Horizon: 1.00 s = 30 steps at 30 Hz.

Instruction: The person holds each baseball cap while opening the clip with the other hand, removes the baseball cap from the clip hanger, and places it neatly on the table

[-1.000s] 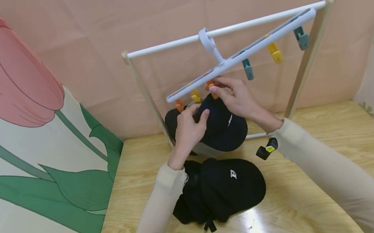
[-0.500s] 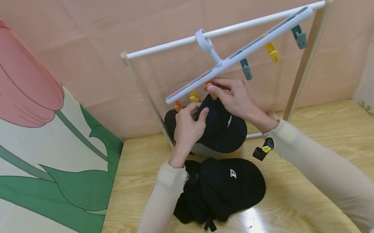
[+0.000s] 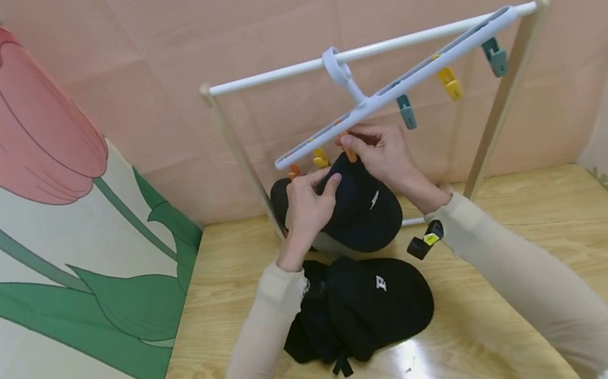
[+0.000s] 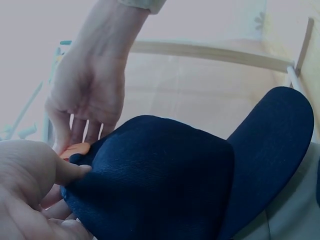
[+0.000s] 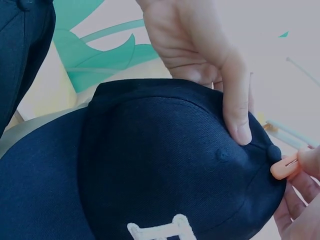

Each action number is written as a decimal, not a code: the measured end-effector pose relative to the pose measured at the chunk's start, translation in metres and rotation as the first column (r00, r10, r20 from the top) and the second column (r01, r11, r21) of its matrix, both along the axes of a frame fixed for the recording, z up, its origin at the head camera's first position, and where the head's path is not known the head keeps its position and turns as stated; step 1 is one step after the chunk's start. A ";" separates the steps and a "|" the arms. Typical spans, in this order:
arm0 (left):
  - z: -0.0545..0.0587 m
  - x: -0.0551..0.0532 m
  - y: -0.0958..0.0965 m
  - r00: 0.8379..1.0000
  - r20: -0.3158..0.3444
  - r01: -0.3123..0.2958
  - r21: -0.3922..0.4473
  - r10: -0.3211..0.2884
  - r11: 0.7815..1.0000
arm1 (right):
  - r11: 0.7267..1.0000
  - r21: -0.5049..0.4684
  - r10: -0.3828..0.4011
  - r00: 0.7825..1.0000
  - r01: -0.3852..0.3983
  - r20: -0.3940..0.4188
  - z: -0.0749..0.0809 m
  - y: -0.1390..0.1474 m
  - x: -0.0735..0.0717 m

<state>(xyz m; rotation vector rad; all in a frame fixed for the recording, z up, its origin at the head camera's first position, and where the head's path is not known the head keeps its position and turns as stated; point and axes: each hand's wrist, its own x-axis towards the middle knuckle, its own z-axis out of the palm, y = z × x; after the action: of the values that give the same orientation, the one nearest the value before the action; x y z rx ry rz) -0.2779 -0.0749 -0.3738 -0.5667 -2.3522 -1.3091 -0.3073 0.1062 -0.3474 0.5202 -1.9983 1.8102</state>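
Note:
A black baseball cap point(image 3: 352, 208) with a small white emblem hangs just below a pale blue clip hanger point(image 3: 412, 79). My left hand point(image 3: 310, 208) pinches its crown between thumb and fingers. With thumb and fingers, my right hand point(image 3: 389, 155) pinches an orange clip point(image 3: 350, 151) on the hanger. In the right wrist view this clip point(image 5: 285, 167) sits against the crown's top, beside the button; whether it grips the fabric I cannot tell. Behind the left hand, another dark cap point(image 3: 279, 197) shows partly below an orange clip point(image 3: 293, 170) and a yellow clip point(image 3: 320, 158).
The hanger hooks over a white rod point(image 3: 435, 33) of a wooden-legged rack. More clips, teal point(image 3: 407, 113) and yellow point(image 3: 451, 84), hang on its right half. Black caps point(image 3: 383, 300) lie bunched on the wooden table point(image 3: 537, 284). A pink wall covering stands behind.
The hands keep their places on the cap and the orange clip. The hanger sways slightly, and the right wrist has shifted a little to the left.

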 end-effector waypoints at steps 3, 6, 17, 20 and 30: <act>0.000 0.001 -0.001 1.000 0.003 0.003 0.001 -0.003 1.000 | 1.000 0.005 -0.013 1.000 0.012 0.008 0.000 -0.001 0.000; -0.001 0.001 -0.002 1.000 0.011 0.006 0.005 -0.006 1.000 | 1.000 0.002 -0.010 1.000 0.010 0.010 0.001 -0.001 -0.001; -0.005 0.003 0.000 0.999 0.043 0.009 0.008 -0.009 1.000 | 1.000 -0.006 0.022 1.000 -0.022 0.009 0.003 0.001 0.001; -0.005 0.003 0.001 0.998 0.053 0.018 0.007 -0.018 1.000 | 1.000 0.015 0.007 1.000 -0.007 0.002 0.002 0.002 0.000; -0.009 0.002 0.005 0.989 0.123 0.081 0.031 -0.084 0.996 | 0.998 0.057 0.015 1.000 -0.014 -0.019 0.001 0.005 -0.002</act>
<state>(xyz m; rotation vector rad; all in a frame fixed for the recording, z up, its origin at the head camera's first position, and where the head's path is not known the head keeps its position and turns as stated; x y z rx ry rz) -0.2760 -0.0698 -0.3832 -0.5959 -2.4310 -1.4485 -0.3090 0.1116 -0.3461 0.5686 -2.0428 1.7545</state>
